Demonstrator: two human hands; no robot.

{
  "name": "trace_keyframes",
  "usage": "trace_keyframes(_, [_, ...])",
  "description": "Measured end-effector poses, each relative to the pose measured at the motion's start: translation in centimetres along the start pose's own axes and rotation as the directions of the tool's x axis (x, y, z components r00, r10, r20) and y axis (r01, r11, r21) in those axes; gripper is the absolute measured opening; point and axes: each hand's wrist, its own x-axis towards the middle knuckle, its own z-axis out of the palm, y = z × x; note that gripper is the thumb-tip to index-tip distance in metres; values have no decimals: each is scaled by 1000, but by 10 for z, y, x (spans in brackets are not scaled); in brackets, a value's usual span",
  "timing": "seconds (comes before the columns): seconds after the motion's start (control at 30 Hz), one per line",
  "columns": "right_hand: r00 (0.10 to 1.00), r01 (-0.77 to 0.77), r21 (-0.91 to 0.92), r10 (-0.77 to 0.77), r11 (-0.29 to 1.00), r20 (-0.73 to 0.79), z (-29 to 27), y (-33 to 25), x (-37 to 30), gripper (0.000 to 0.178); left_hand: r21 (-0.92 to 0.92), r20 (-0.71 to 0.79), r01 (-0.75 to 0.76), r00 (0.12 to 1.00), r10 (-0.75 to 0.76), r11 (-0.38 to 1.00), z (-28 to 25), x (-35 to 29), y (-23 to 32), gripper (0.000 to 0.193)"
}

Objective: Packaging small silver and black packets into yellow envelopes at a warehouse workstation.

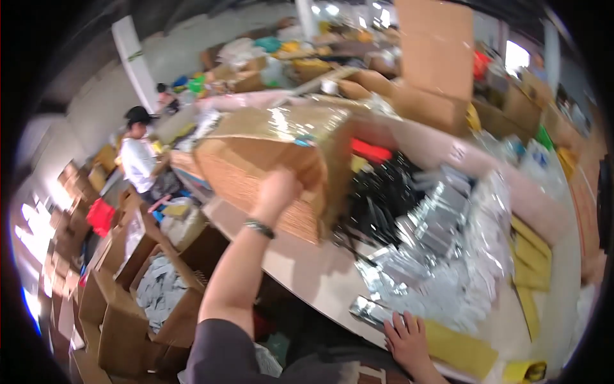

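Head view: left hand inside 1 cardboard box (fingers: cannot tell); right hand, fingers spread, beside silver packet.

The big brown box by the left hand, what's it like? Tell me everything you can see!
The brown box looks like cardboard, with shiny clear tape across its top. It seems to lie on its side on the pale table, its open mouth facing the person. The left hand is at that opening; blur hides whether it touches. Black things are piled to its right.
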Motion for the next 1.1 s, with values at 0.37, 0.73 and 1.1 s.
trace_keyframes(0.37, [967,-254,256,253,933,37,20,-1,7,24,175,-117,-93,986,115,980,-6,20,-4,4])
trace_keyframes(0.73, [913,-409,288,382,866,146,18,9,21,39,-150,-477,-124,878,38,981,-5,-25,-64,25])
trace_keyframes(1.1, [907,-411,355,416,840,67,27,6,10,28,-891,137,-68,902,409,449,113,-245,82,20])
